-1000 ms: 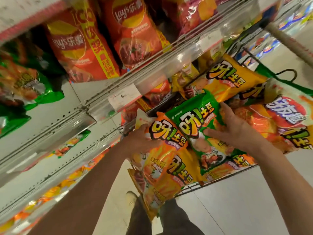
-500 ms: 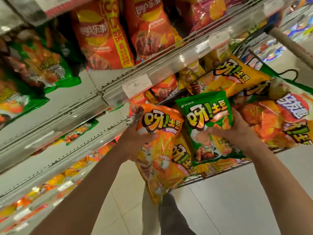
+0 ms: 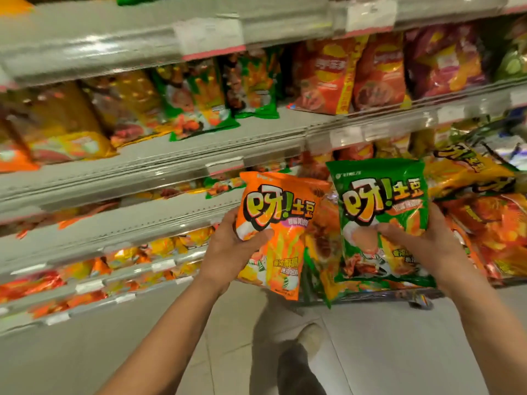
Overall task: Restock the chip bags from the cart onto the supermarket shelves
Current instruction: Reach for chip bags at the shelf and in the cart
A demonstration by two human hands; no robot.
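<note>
While both bags stand upright:
Left hand (image 3: pixel 231 249): grips glossy orange chip bag (image 3: pixel 278 229), nine o'clock edge.
Right hand (image 3: pixel 427 246): grips glossy green chip bag (image 3: pixel 382 212), three o'clock edge.

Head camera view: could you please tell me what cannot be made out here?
- Price labels on the grey shelf rails: motion blur leaves them unreadable.
- Wire cart: mostly hidden by its piled bags and the green chip bag in the right hand.
- Left hand fingers: behind the orange chip bag.
- Top shelf stock: cut off by the frame edge.
</note>
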